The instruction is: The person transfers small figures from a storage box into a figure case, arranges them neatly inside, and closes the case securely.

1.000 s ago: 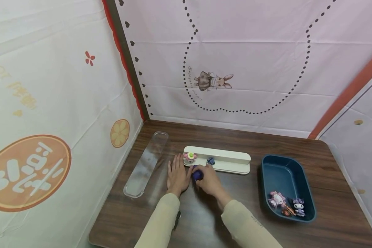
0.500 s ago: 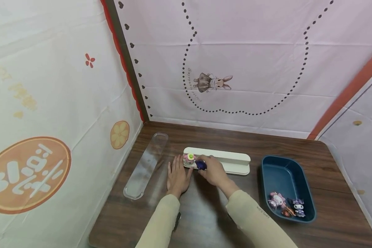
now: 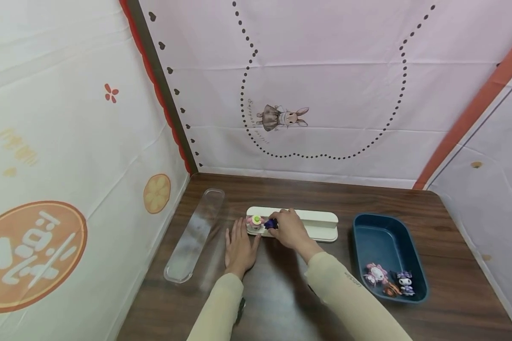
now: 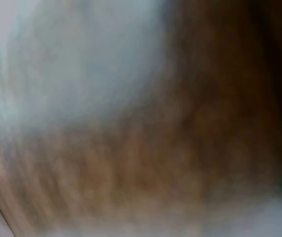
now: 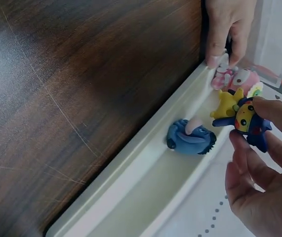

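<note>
- Right hand (image 3: 291, 230) is pinching the yellow-faced figurine (image 5: 248, 120); placing is calling for clearance from the pink figurine (image 5: 244, 79).
- Left hand (image 3: 240, 248) is lying straight-fingered, perhaps steadying the white tray (image 3: 324, 233).

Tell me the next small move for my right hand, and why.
I'd probably ease the yellow-and-navy figure down into the white tray: your right hand pinches it at the gap between the pink figure and the blue figure. I can't tell whether it touches the tray yet.
</note>
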A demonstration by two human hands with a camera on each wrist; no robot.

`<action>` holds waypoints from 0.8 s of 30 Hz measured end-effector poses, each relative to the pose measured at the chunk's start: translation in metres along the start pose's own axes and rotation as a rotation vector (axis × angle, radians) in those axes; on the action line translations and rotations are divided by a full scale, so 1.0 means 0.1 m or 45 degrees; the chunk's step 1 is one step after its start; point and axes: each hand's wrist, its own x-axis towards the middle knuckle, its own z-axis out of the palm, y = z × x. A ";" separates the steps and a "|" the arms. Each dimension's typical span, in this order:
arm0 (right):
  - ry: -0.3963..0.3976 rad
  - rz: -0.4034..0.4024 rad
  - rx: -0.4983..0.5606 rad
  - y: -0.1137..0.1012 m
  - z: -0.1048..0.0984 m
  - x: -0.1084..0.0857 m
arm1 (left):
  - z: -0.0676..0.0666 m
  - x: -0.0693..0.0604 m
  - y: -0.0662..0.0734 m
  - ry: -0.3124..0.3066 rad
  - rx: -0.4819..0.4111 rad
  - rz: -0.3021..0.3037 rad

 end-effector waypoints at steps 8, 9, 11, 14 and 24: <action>0.010 0.050 -0.075 0.09 0.11 0.03 | 0.00 0.00 0.03 -0.033 -0.004 -0.001; 0.015 0.052 -0.085 0.10 0.13 0.03 | 0.00 0.00 0.04 -0.034 -0.004 -0.001; 0.022 0.058 -0.102 0.12 0.16 0.05 | 0.00 0.00 0.04 -0.032 -0.004 -0.001; 0.037 0.053 -0.128 0.13 0.18 0.07 | 0.00 0.00 0.04 -0.007 -0.019 0.007; 0.098 0.053 -0.198 0.14 0.27 0.10 | 0.01 0.02 0.00 -0.001 -0.020 -0.004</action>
